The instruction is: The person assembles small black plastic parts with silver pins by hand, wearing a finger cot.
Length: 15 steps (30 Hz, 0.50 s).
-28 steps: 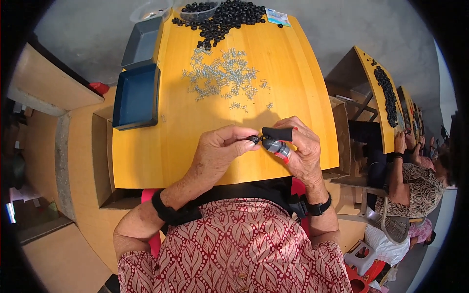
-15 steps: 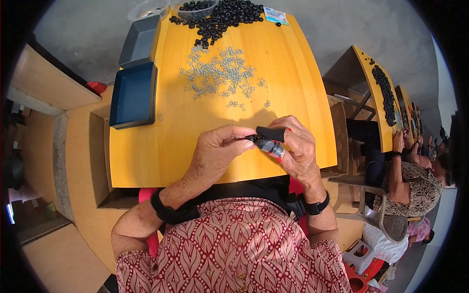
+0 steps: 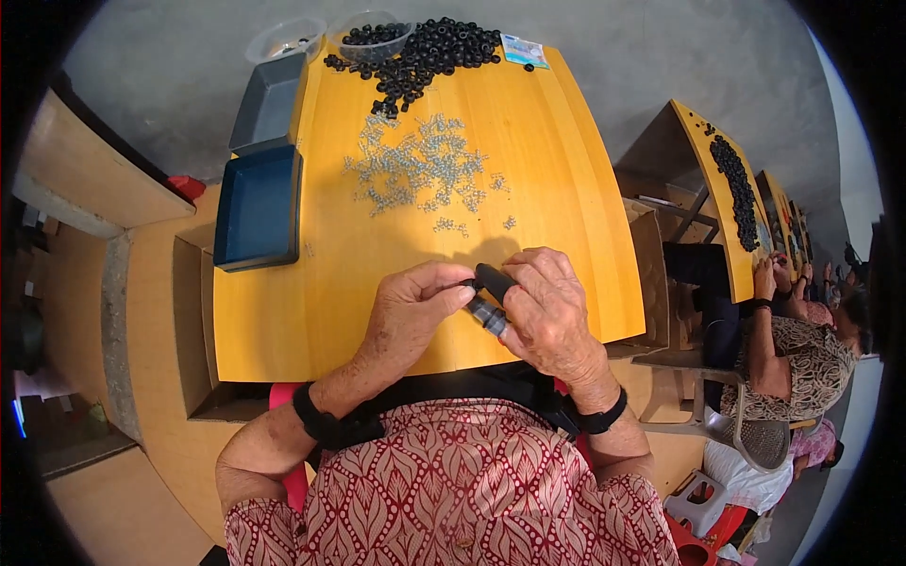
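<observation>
My left hand (image 3: 408,307) pinches a small black part (image 3: 468,283) between thumb and forefinger, over the near half of the table. Its exact shape is mostly hidden by my fingers. From the other side my right hand (image 3: 547,316) closes on the same part with forefinger and thumb. Dark covers wrap those two fingertips: a black one (image 3: 494,281) on the forefinger, and a black and greyish one (image 3: 488,316) on the thumb. Farther up the table lie many small silvery springs (image 3: 429,165), loosely scattered. Beyond them is a heap of black ring-like parts (image 3: 439,52).
Two open trays, one blue (image 3: 257,208) and one grey (image 3: 269,104), stand along the table's left edge. Clear plastic bowls (image 3: 373,36) and a small printed packet (image 3: 525,52) are at the far end. A person (image 3: 802,363) works at another table on the right.
My right hand has rolled over, its back now facing up more, and both hands sit slightly lower in the picture. The whole table has shifted down a little with the head's movement.
</observation>
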### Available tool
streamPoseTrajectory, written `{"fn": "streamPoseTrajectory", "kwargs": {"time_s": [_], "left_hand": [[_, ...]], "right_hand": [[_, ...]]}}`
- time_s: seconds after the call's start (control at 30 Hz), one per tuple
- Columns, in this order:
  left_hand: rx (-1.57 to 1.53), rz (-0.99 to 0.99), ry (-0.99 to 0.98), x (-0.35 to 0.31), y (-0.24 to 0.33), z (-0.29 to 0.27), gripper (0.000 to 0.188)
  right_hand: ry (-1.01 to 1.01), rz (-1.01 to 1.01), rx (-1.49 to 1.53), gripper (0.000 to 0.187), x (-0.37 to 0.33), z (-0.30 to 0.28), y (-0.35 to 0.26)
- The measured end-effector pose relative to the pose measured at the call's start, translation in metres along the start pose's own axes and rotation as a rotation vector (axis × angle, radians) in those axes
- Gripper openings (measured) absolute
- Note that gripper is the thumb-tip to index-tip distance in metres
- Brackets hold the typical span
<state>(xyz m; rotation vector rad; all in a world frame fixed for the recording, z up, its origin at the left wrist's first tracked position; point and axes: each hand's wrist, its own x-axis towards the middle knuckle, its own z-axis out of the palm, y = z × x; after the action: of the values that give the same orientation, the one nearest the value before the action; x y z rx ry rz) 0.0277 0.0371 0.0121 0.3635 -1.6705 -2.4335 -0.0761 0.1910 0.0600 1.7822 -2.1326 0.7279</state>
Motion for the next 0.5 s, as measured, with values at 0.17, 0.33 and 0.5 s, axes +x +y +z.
{"fn": "streamPoseTrajectory", "kwargs": {"time_s": [0.17, 0.33, 0.5], "left_hand": [[0.015, -0.024, 0.011, 0.0, -0.001, -0.004, 0.019], [0.048, -0.057, -0.042, 0.008, -0.001, -0.007, 0.019], [-0.01, -0.103, 0.033, 0.006, 0.009, -0.013, 0.017]], "right_hand": [[0.011, 0.005, -0.056, 0.022, -0.002, 0.01, -0.004], [-0.002, 0.043, -0.094, 0.021, -0.004, 0.011, -0.003], [0.042, 0.003, -0.077, 0.023, 0.001, 0.02, -0.001]]}}
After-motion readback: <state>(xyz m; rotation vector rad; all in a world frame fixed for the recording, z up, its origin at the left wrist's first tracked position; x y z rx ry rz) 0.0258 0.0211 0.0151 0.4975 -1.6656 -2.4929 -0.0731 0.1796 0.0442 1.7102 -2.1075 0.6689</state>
